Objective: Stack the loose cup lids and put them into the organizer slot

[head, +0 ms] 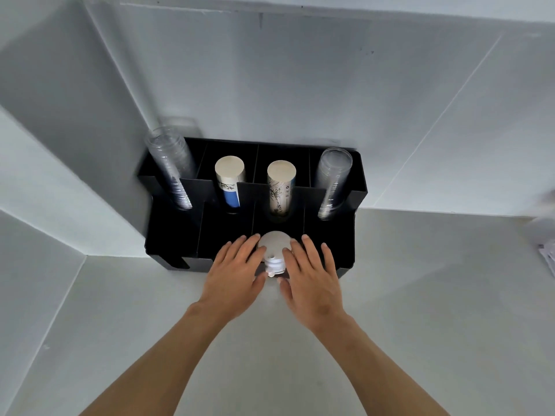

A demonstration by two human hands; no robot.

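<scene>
Stack of white cup lids (274, 250) sits in the third front slot of the black organizer (348, 259), on a white bench (150, 310). Left hand (234, 274) and right hand (312, 277) flank the stack, fingers (309, 244) extended and slightly spread, pressing its sides. Behind: two clear cup stacks (169, 166), two paper cup stacks (229, 181).

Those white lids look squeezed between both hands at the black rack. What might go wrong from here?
The stack of lids is held only by side pressure from the left hand and right hand, so it may buckle and scatter. It could also catch on the organizer front edge at the slot. A knuckle may bump the paper cups behind.
</scene>
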